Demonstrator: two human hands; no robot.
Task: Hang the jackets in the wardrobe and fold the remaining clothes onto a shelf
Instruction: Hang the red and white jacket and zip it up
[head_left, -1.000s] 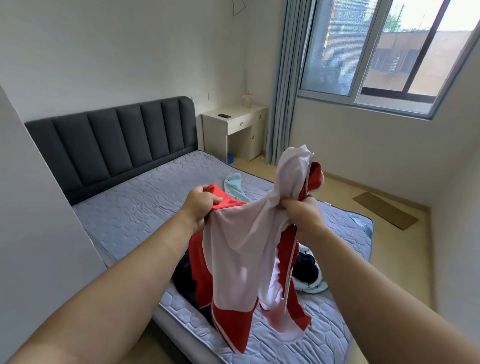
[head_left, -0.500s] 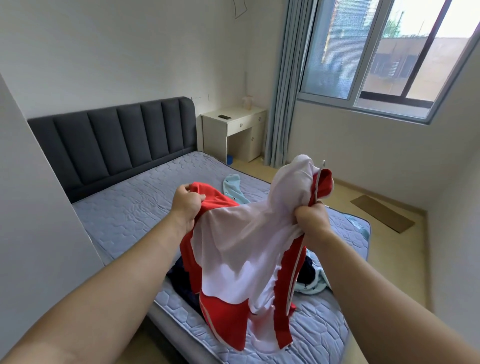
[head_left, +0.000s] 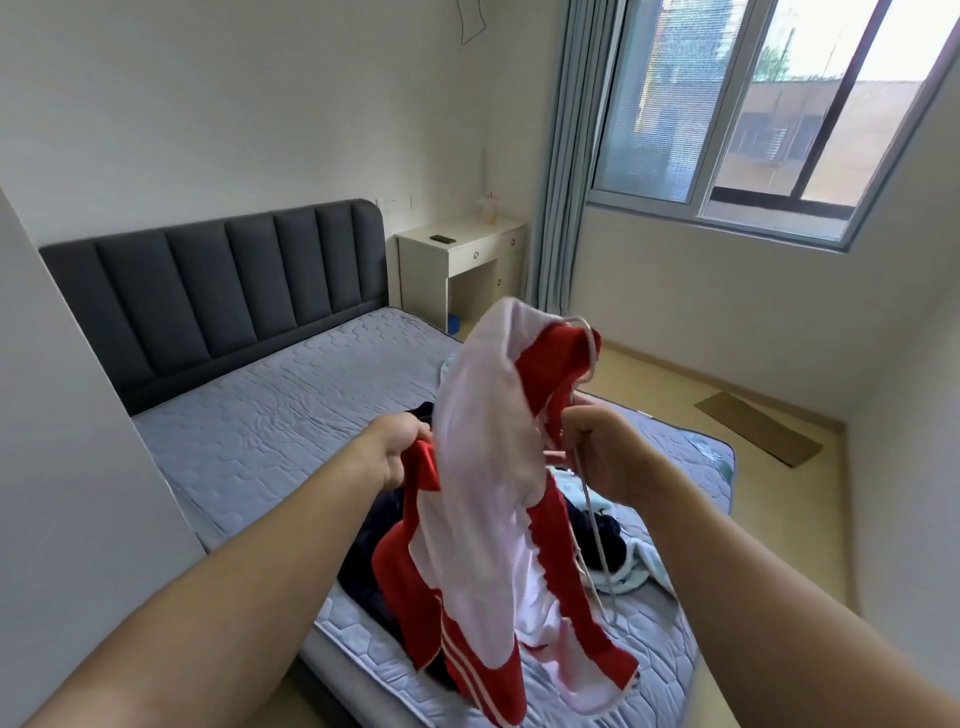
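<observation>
I hold a red jacket (head_left: 483, 467) with a white lining and white stripes up over the foot of the bed; it hangs inside out, hood uppermost. My left hand (head_left: 395, 447) grips its red edge on the left. My right hand (head_left: 602, 447) is closed on the red collar part and a white drawstring that dangles down. Under the jacket, on the mattress (head_left: 291, 415), lie a dark navy garment (head_left: 374, 561) and a light blue-white garment (head_left: 634, 561), partly hidden.
The bed has a dark grey headboard (head_left: 218, 291). A white desk (head_left: 462, 265) stands beside it, with a grey curtain (head_left: 566, 156) and a window at the right. A brown mat (head_left: 758, 428) lies on the floor. A white panel (head_left: 62, 415) rises at my left.
My hands have come closer together and the jacket has bunched up, with the hood flipped higher. The white drawstring now hangs from my right hand.
</observation>
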